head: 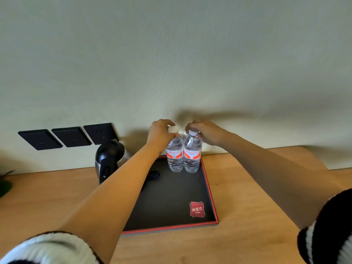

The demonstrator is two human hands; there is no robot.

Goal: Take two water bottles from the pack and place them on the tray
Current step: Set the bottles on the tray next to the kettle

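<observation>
Two clear water bottles with red-and-white labels stand upright side by side at the far right corner of a black tray with a red rim [210, 189]. My left hand [161, 133] grips the neck of the left bottle [174, 159] just below its white cap. My right hand [204, 132] is closed over the cap and neck of the right bottle [192, 159]. The two bottles touch each other. The pack is not in view.
A black and steel electric kettle [108, 159] stands left of the tray, close to my left forearm. Three black wall sockets [68, 137] sit behind it. The tray lies on a wooden table [247, 216] against a pale wall; a red logo [197, 209] marks its near corner.
</observation>
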